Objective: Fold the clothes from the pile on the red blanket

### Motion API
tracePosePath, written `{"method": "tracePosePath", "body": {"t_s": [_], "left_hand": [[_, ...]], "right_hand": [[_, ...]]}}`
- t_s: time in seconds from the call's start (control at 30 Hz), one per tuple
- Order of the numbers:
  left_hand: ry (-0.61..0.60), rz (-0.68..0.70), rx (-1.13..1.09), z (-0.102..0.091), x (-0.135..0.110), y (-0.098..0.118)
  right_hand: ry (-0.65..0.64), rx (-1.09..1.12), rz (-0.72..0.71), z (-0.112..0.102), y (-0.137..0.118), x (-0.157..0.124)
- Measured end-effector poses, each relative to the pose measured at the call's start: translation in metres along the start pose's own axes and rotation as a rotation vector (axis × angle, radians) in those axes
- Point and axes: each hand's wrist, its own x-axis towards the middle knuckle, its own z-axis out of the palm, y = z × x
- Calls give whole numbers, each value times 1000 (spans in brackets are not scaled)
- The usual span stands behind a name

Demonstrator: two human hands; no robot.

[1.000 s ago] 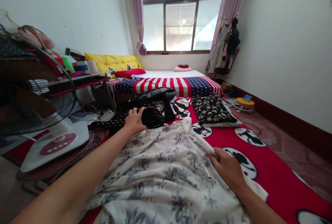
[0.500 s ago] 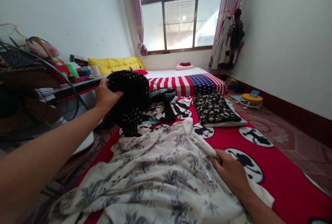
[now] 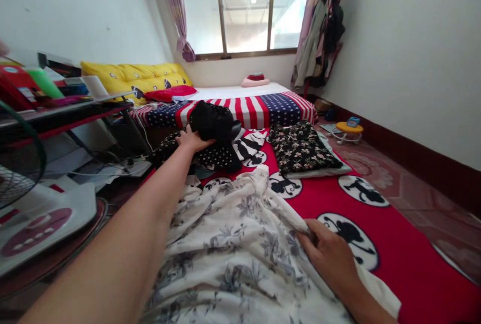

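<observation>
One white cloth point(image 3: 240, 244) is lying spread and rumpled to the left of the right hand point(image 3: 328, 251), which is pinching its right edge between thumb and fingers. One dotted cloth point(image 3: 221, 154) is lying bunched under and beyond the left hand point(image 3: 193, 142), past the white cloth's far edge. The left hand's fingers and thumb are spreading apart over the black folds; whether they are gripping, I cannot tell. The left arm is slanting long and nearly straight from the lower left, while the right forearm is angling in from the lower right, low over the white cloth. Just beyond the left hand's thumb, one striped cloth point(image 3: 251, 144) is lying crumpled, and to its right one floral cloth point(image 3: 300, 148) is lying folded flat. All four cloths are resting on one red mat point(image 3: 413, 269). Farther out, one fan point(image 3: 71, 209) is standing at left, one stool point(image 3: 350, 128) is standing at right, and two curtains point(image 3: 173, 8) are framing one window point(image 3: 246, 13).
</observation>
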Motion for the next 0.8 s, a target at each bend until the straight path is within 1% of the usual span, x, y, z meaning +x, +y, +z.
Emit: {"method": "tracePosePath", "body": {"t_s": [0.03,0.07,0.1,0.13,0.17,0.23,0.3,0.33,0.37,0.4,0.47,0.53,0.57,0.67,0.73,0.8], "left_hand": [[-43,-42,-6,5,2,-3],[-84,-58,-16,7,5,-6],[-107,-50,-29,6,6,-9],[-107,-39,-35,4,5,-10],[-69,-21,-29,2,0,-10],[104,59,-4,3,-19,-7],[290,223,-32,11,-49,-1],[330,323,-79,15,-67,0],[318,418,-141,20,-85,0],[256,496,-205,24,-102,-3],[76,593,-285,28,-134,-13],[-97,626,-248,26,-159,-30],[-159,626,-194,23,-169,-40],[-260,620,-17,12,-187,-63],[-292,616,46,5,-193,-73],[-305,599,67,-2,-197,-77]], "right_hand": [[-2,1,5,0,-1,0],[-3,2,10,-1,-1,1],[-3,-1,15,-1,-2,1],[-2,-4,18,-1,-2,2],[1,-6,18,-1,-2,2],[11,-13,5,-1,-1,2],[23,-21,-11,0,-1,2],[28,-26,-16,0,-1,2],[32,-30,-20,0,-1,2],[35,-33,-20,0,-1,2],[40,-39,-15,-1,-1,2],[43,-48,-11,-2,-2,3],[43,-53,-10,-3,-2,3],[39,-63,-16,-3,-3,4],[45,-70,-11,-2,-4,3],[41,-102,1,-2,-5,3]]}}
